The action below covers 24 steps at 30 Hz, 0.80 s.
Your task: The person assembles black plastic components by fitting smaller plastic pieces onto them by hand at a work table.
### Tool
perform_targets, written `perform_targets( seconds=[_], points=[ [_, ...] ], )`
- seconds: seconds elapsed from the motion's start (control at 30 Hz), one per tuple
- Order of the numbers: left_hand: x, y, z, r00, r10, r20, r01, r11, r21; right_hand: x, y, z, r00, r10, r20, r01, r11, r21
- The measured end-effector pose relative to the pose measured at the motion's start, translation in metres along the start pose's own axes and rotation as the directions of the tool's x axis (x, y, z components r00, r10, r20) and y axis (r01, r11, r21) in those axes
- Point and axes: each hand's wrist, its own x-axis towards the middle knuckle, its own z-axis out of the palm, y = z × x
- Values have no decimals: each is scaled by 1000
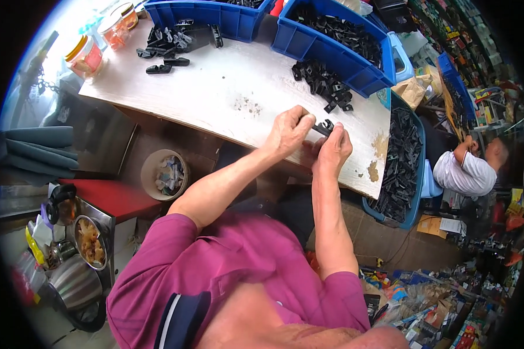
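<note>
Between my two hands, over the near edge of the white table [198,96], is a small black plastic part [322,128]. My left hand [289,132] pinches its left end between thumb and fingers. On its other end, the fingers of my right hand [334,146] are closed. Much of the part is covered by the fingers, so its exact kind is unclear. Beyond my hands lies a heap of black clip-like plastic parts [326,84]. Another pile of longer black parts [166,43] is spread at the table's far left.
Two blue bins [332,49] [209,17] of black parts stand along the back. A teal tub [416,180] full of black parts sits right of the table. Jars [86,58] occupy the far left corner. Below is a waste bucket [148,174]. Another person [466,171] sits at right.
</note>
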Motion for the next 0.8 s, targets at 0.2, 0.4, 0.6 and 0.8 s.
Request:
perform_targets(
  seconds=[0.2, 0.4, 0.6, 0.8],
  points=[
    [5, -10, 0, 1000, 5, -16, -5, 1000, -30, 2, 3, -4, 999, -46, 27, 46, 999, 5],
    [0, -8, 4, 999, 26, 35, -25, 999, -36, 4, 7, -7, 997, -79, 4, 79, 996, 30],
    [-6, -7, 3, 998, 51, 28, -49, 997, -60, 3, 6, -4, 998, -57, 24, 56, 998, 17],
    [-2, -14, 12, 993, 100, -59, -103, 994, -43, 9, 13, -8, 997, -77, 17, 76, 996, 36]
  ],
)
